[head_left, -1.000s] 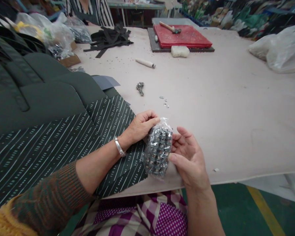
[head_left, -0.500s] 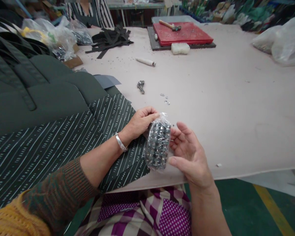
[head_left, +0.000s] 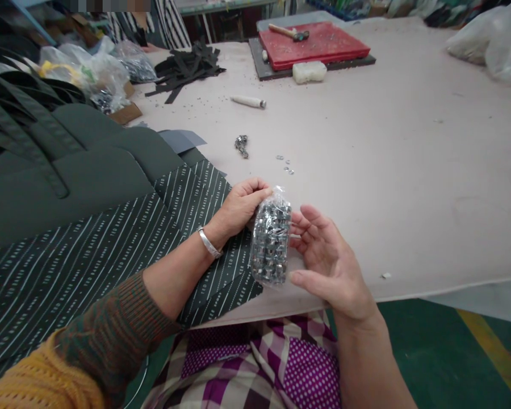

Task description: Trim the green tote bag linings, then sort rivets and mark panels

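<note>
Left hand: left hand is pinching the packet's upper end between thumb and fingers, probably to steady it by its gathered wrap.
Right hand: right hand is curving loosely, thumb spread from fingers, gripping nothing; whether its fingertips are touching the packet, cannot tell.
Packet: clear-wrapped packet of metal pieces is sitting between the hands, likely kept there so both can reach it; whether the table is bearing its weight, cannot tell.
Printed sheets: printed sheets are lying under the left forearm.
Loose metal: small cluster and scattered bits are lying just beyond the left hand, seemingly within easy reach.
Hammer: hammer is resting on a red board, well beyond both hands, apparently parked aside.
</note>
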Demonstrator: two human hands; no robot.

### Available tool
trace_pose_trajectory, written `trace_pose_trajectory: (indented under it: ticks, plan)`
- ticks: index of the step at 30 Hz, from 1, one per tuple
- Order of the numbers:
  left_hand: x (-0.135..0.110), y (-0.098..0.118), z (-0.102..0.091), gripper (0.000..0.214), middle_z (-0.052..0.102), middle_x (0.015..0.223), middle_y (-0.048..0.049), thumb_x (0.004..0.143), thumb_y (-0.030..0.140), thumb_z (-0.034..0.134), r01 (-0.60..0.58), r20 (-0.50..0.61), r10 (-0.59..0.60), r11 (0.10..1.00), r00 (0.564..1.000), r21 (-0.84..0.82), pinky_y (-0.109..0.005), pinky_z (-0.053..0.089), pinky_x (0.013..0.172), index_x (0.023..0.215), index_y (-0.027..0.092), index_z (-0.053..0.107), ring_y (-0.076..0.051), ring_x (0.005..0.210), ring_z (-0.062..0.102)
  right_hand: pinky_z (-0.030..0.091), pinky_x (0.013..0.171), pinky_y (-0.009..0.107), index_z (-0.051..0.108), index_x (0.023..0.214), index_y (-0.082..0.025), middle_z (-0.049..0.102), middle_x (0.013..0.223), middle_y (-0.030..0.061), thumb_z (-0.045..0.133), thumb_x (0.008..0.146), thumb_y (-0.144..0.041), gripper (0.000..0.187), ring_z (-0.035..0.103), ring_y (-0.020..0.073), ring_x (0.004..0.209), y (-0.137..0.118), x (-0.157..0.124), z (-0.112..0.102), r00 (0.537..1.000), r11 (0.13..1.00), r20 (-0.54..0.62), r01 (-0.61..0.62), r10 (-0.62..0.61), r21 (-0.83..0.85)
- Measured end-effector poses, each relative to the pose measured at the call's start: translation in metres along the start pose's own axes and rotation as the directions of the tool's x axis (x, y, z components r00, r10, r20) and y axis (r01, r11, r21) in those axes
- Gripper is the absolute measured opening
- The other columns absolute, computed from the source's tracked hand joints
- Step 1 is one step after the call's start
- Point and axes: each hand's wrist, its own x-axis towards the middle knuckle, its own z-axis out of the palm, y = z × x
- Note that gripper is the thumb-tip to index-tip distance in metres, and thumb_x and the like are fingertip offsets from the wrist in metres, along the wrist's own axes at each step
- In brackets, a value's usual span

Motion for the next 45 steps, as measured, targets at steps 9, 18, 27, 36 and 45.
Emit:
trace_pose_trajectory:
  ticks: [9, 18, 27, 36, 45]
  plan:
    - [0.001, 0.004, 0.001, 0.015, 0.054, 0.055, 0.0064, 0.074, 0.023, 0.068, 0.022, -0.021, -0.023, 0.999, 1.000, -0.047, -0.016, 0.036, 0.044, 0.070, 0.016, 0.055, -0.004, 0.043, 0.044, 0.046, 0.103, 0.039, 0.043, 0.141, -0.035, 0.046, 0.145, 0.0025, 0.077, 0.068, -0.006, 0.085, 0.045, 0.0242, 0.130, 0.001, -0.004, 0.001, 0.998, 0.991, 0.057, 0.023, -0.016, -0.128]
    - [0.002, 0.005, 0.000, 0.016, 0.056, 0.057, 0.0059, 0.073, 0.021, 0.069, 0.044, -0.026, -0.046, 0.997, 0.999, -0.065, -0.016, 0.037, 0.046, 0.069, 0.016, 0.054, -0.004, 0.045, 0.045, 0.050, 0.100, 0.043, 0.041, 0.142, -0.035, 0.045, 0.144, 0.0043, 0.074, 0.069, -0.005, 0.086, 0.046, 0.0269, 0.129, 0.002, -0.006, 0.004, 1.000, 0.954, 0.017, 0.025, -0.021, -0.298]
    - [-0.006, 0.006, -0.003, 0.023, 0.056, 0.061, 0.0043, 0.079, 0.034, 0.068, -0.004, 0.011, 0.004, 1.000, 1.000, -0.009, -0.019, 0.037, 0.050, 0.074, 0.017, 0.054, -0.007, 0.052, 0.048, 0.056, 0.087, 0.035, 0.049, 0.137, -0.034, 0.059, 0.134, 0.0059, 0.071, 0.080, -0.017, 0.063, 0.060, 0.0222, 0.112, 0.002, -0.004, -0.001, 0.993, 0.999, -0.106, -0.045, 0.048, 0.027]
    - [-0.032, 0.032, 0.005, 0.017, 0.060, 0.077, 0.0002, 0.088, 0.031, 0.060, -0.232, 0.093, 0.216, 0.945, 0.972, 0.229, -0.024, 0.041, 0.064, 0.081, 0.016, 0.059, -0.010, 0.068, 0.051, 0.059, 0.073, 0.032, 0.064, 0.122, -0.029, 0.072, 0.098, 0.0043, 0.072, 0.081, -0.029, 0.042, 0.069, 0.0172, 0.083, 0.005, 0.000, 0.000, 0.933, 0.998, -0.357, -0.044, 0.054, 0.035]
    - [-0.060, 0.047, 0.020, 0.010, 0.059, 0.075, 0.0000, 0.090, 0.021, 0.054, -0.516, 0.216, 0.469, 0.749, 0.856, 0.415, -0.025, 0.042, 0.063, 0.083, 0.016, 0.059, -0.011, 0.067, 0.052, 0.054, 0.080, 0.035, 0.070, 0.102, -0.024, 0.073, 0.096, 0.0044, 0.069, 0.084, -0.034, 0.021, 0.066, 0.0205, 0.087, -0.029, -0.004, 0.007, 0.916, 0.794, -0.373, -0.114, -0.149, -0.597]
